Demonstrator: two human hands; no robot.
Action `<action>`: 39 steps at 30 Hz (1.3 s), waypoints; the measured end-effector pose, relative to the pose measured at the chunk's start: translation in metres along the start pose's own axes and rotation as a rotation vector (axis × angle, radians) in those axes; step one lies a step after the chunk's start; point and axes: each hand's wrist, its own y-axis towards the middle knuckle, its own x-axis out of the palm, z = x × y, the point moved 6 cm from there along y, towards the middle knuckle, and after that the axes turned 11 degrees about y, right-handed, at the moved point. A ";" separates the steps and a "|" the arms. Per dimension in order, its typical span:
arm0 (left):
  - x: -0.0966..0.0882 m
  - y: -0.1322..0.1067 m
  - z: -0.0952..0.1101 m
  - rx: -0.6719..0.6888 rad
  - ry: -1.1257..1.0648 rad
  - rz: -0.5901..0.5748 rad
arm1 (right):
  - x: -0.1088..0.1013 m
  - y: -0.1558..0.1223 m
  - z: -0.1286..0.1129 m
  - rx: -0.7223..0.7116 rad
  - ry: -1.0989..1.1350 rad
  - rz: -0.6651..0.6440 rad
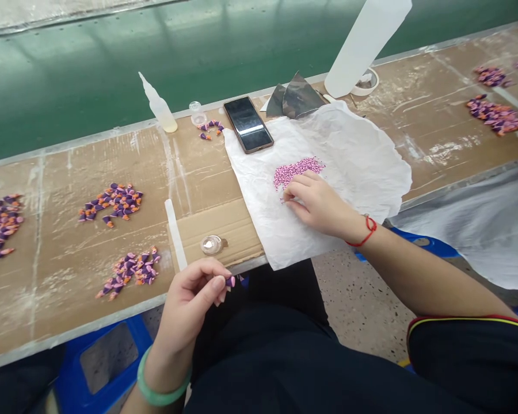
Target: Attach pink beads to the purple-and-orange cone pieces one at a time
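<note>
Between the thumb and fingers of my left hand [198,290] is a small purple and pink piece [230,282], just in front of the table's edge. My right hand [313,201] rests at the near edge of a heap of tiny pink beads [296,171] on a crumpled white sheet [280,238]. Its thumb and forefinger are pinched together beside a stray bead; whether one is between the fingertips I cannot make out. A small clear round dish [211,245] sits on a cardboard piece [242,230] between my hands.
Piles of purple, orange and pink pieces [116,201] lie to the left, with others [496,115] far right. A phone [249,125] overlaps the sheet. Behind stand a glue bottle [159,109], a small clear cup [197,114], a tall white bottle [362,46] and a tape roll [366,83].
</note>
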 end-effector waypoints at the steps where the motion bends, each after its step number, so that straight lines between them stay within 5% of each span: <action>1: 0.000 0.000 -0.001 -0.005 0.002 0.005 | -0.001 0.001 -0.002 -0.017 0.013 -0.003; 16: 0.006 -0.001 -0.008 -0.059 0.062 0.012 | 0.012 0.011 -0.010 -0.095 -0.252 -0.163; 25: 0.046 0.029 0.024 0.171 0.392 0.083 | -0.019 -0.008 -0.081 -0.249 0.257 -0.003; 39: 0.059 0.029 0.023 0.134 0.194 -0.030 | -0.028 -0.019 -0.118 -0.341 0.229 0.035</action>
